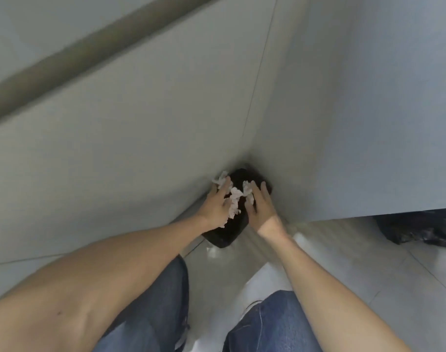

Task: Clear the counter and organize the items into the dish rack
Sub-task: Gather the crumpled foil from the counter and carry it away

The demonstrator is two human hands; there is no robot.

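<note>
Pale tiled floor point(356, 262) in a corner.
A black-lined bin point(227, 233) stands on it against the walls; a dark bag point(425, 229) lies further right.

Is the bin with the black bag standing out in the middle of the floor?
No, the bin sits tucked into the corner where two walls meet.

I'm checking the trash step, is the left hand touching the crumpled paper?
Touching. The head view shows the left hand with its fingers against the crumpled paper above the black bin.
</note>
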